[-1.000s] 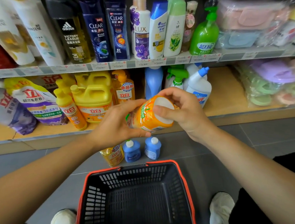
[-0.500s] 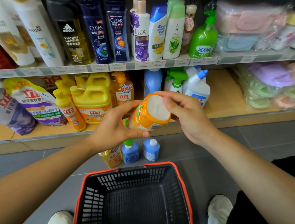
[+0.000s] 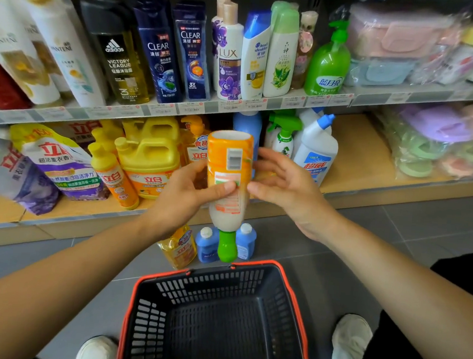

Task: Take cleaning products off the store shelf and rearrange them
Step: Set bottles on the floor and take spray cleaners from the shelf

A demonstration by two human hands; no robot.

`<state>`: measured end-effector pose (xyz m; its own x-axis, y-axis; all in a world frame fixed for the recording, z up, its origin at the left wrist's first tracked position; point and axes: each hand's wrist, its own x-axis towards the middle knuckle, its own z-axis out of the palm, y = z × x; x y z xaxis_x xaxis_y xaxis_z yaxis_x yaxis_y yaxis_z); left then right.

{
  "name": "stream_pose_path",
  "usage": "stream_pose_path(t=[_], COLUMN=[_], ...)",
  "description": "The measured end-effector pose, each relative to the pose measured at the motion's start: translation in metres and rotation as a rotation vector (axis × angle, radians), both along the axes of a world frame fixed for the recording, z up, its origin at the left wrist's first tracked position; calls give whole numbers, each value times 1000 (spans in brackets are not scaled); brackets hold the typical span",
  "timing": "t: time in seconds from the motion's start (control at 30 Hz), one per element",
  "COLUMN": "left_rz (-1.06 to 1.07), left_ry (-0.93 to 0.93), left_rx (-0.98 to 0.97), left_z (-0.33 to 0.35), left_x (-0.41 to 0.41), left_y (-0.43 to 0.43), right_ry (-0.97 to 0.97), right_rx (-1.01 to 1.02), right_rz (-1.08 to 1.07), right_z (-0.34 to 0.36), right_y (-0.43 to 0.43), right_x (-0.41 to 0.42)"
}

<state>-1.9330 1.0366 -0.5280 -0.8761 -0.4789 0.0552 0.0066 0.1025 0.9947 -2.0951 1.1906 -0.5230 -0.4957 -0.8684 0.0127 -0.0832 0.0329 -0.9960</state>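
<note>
Basket point(image 3: 221, 287) mouth open from above, except at far rim, where orange bottle point(image 3: 229, 164) hangs cap-down. Floor bottles point(image 3: 206, 247) stand just beyond that rim. Beyond basket, right: bare shelf board point(image 3: 358, 156). Beyond, left: yellow jugs point(image 3: 149, 155) packed close.

The print on the price tags point(image 3: 190, 108) is too small to be read. The near end of the basket point(image 3: 300, 311) is cut off by the bottom edge. The yellow bottle point(image 3: 180, 250) on the floor point(image 3: 346, 239) is partly hidden behind the wrist of the left hand point(image 3: 182, 200), and 2 blue bottles point(image 3: 206, 246) behind the green cap point(image 3: 227, 246) of the orange bottle point(image 3: 228, 176).

orange bottle point(image 3: 228, 176) now cap-down, right hand point(image 3: 285, 189) released
</note>
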Motion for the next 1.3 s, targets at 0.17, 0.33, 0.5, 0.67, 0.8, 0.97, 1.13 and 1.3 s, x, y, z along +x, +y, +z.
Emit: stream_pose_path(t=[0.17,0.33,0.5,0.67,0.8,0.97,1.13,1.3], left_rz=[124,234,220,23,-29,-61,-181,-243], left_ry=[46,35,-65,-324,-308,-449,-622,-787], left_rx=[292,483,619,423,286,-68,-660,-838], left_z=[2,-3,-10,-21,-28,-67,-110,-147], left_x=[-5,-7,-9,-4,-7,-9,-8,-9], left_y=[-4,-5,-6,-1,3,0,-15,-31], right_ry=[151,376,319,360,498,708,794,641], right_rx=[325,281,154,43,130,549,789,875], right_rz=[309,223,85,-176,-213,-89,-50,47], right_z=[-34,-46,-44,-23,-14,-39,-77,-114], right_y=[8,21,32,38,35,32,19,0], right_x=[8,13,14,-6,-32,-70,-90,-97])
